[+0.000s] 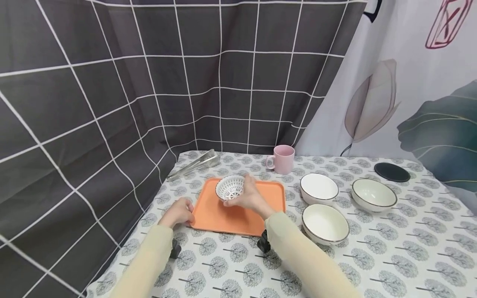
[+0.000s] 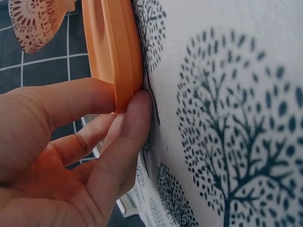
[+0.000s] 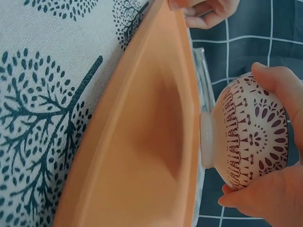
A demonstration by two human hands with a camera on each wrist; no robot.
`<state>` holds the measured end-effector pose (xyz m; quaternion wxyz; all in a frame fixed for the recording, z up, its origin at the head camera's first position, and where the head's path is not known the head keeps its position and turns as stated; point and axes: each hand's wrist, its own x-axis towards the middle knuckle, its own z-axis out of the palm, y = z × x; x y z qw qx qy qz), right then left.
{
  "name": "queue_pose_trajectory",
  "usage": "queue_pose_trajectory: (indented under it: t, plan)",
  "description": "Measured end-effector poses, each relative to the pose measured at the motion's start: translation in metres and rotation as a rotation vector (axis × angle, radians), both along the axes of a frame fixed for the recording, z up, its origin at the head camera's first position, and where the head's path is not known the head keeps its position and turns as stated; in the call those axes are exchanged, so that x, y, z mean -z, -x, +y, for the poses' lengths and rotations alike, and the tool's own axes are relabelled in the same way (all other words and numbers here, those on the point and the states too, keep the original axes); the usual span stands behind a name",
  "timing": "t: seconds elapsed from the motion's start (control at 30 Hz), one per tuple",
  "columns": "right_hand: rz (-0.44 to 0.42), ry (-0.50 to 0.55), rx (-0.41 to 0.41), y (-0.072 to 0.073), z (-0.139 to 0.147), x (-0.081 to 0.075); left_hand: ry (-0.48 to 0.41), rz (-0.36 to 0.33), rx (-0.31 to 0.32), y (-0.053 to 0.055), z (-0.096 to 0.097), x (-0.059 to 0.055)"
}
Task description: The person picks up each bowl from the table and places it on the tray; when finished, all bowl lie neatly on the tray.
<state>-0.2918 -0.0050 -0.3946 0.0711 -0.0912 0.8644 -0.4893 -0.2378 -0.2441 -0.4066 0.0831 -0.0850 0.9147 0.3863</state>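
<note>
An orange rectangular tray [image 1: 227, 217] lies on the cloth in front of the person. At its near left corner the left hand [image 1: 179, 212] pinches the rim; in the left wrist view the thumb is on the inner side and fingers [image 2: 135, 118] are beneath the edge. Over the tray, the right hand [image 1: 249, 196] grips a small patterned bowl [image 1: 228, 187] by its sides. The right wrist view shows the bowl's dark printed pattern and its white foot [image 3: 207, 139] above the tray, with a shadow on the tray below.
Right of the tray stand a white bowl [image 1: 319, 187], a cream bowl [image 1: 325, 223] and another cream bowl [image 1: 374, 195]. A black round disc [image 1: 392, 171] lies farther back. Behind the tray are a pink mug [image 1: 284, 159] and metal tongs [image 1: 195, 164]. Dark checked curtain [image 1: 201, 82] borders the back and left.
</note>
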Motion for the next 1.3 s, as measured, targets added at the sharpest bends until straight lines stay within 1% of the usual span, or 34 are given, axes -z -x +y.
queue_pose_trajectory:
  t: [0.17,0.3,0.47,0.63,0.8,0.93,1.13,1.23,1.3]
  plan:
    - [0.005,-0.016,-0.009,0.003,-0.006,0.005,-0.001,0.006,0.003,-0.001,-0.001,0.001]
    - [0.016,-0.033,0.006,0.006,-0.008,0.011,-0.006,0.010,0.021,-0.001,0.000,0.000]
    - [0.023,-0.033,0.013,0.009,-0.013,0.017,-0.004,0.005,0.018,-0.003,0.000,-0.003]
    - [0.004,-0.015,0.016,0.012,-0.015,0.016,-0.007,0.006,0.017,-0.004,0.002,-0.004]
    - [0.026,-0.014,0.021,0.018,-0.021,0.016,0.011,-0.001,0.015,-0.003,0.003,-0.005]
    - [0.039,0.006,0.033,0.022,-0.025,0.017,0.026,0.002,0.019,-0.001,0.005,-0.004]
    - [0.006,0.032,0.035,0.019,-0.029,0.024,0.033,-0.006,0.025,-0.006,0.006,0.002]
    - [-0.003,0.024,0.042,0.021,-0.029,0.024,0.038,0.003,0.019,-0.007,0.005,0.001]
    - [-0.007,0.017,0.043,0.024,-0.029,0.021,0.044,0.012,0.024,-0.005,0.005,-0.002]
